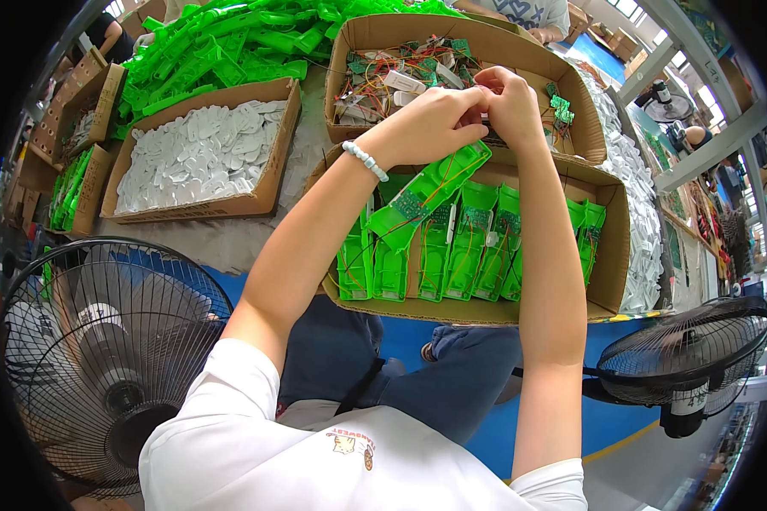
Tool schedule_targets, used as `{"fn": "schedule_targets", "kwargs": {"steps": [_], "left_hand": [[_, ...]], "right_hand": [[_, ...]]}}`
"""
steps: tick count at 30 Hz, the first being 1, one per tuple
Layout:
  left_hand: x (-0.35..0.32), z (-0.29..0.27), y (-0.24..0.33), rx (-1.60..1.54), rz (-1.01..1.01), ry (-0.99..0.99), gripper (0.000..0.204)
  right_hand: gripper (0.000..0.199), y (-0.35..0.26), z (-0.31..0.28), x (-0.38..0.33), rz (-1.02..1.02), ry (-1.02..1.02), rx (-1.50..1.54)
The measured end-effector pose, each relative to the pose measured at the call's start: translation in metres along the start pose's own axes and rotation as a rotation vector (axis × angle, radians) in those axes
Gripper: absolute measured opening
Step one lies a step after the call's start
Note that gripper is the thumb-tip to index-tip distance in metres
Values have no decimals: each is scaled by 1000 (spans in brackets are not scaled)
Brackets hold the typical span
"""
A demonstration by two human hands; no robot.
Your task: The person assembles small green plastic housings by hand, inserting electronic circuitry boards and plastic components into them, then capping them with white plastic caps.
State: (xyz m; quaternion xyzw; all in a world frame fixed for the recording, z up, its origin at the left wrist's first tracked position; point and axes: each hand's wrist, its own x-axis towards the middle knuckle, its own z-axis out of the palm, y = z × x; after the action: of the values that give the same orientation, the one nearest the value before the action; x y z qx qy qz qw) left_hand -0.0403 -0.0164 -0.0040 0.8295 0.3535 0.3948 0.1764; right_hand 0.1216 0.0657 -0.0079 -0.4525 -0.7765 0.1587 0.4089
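Note:
My left hand, with a pale beaded bracelet at its wrist, meets my right hand above the boundary between two cardboard boxes. Both have their fingers pinched together at the tips; whatever is between them is too small or hidden. Just below lies a tilted green plastic housing with a small circuit board and thin wires, resting over other housings. Those stand in a row in the near cardboard box, several with boards and red wires. The far cardboard box holds a tangle of wired circuit boards and white parts.
To the left, a cardboard box is full of white plastic pieces. Behind it rises a heap of green housings. More white pieces lie along the right. Black fans stand at left and right. Another person is across the table.

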Motion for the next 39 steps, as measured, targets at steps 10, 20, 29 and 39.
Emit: {"fn": "schedule_targets", "kwargs": {"steps": [10, 20, 29, 39], "left_hand": [[-1, 4, -3, -17, 37, 29, 26], [-1, 4, -3, -30, 26, 45, 25], [0, 5, -4, -11, 41, 57, 25], [0, 6, -6, -6, 46, 64, 24]], "right_hand": [[24, 1, -1, -2, 24, -6, 0], [24, -1, 0, -1, 37, 9, 36], [22, 0, 1, -1, 38, 12, 38], [22, 1, 1, 0, 36, 22, 38]]}}
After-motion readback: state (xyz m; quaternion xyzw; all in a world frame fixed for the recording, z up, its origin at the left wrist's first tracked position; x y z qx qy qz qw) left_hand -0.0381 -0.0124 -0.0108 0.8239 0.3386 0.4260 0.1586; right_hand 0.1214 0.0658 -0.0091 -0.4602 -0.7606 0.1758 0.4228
